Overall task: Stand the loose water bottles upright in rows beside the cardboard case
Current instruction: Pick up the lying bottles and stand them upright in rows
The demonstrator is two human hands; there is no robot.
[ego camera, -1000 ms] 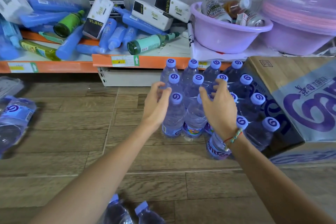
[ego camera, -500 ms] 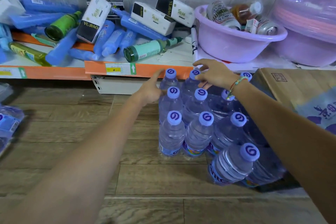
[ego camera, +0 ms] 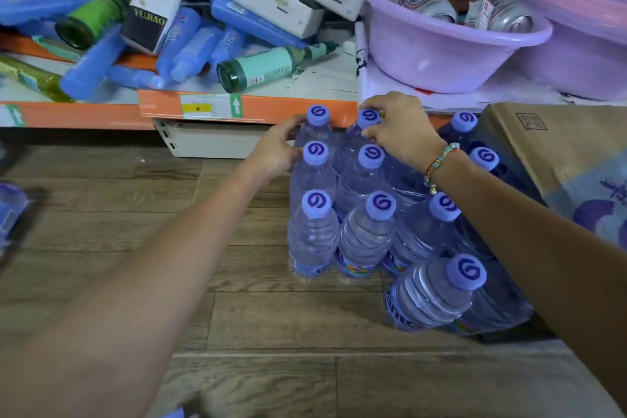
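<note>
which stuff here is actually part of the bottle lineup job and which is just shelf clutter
Job: upright water bottles, cardboard case, left hand, right hand.

Clutter: purple basin, green glass bottle, white boxes, blue bottles.

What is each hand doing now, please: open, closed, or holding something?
Left hand: curled against the side of the back-left bottle; firm grip cannot be told.
Right hand: fingers closed on the next bottle's cap.
</note>
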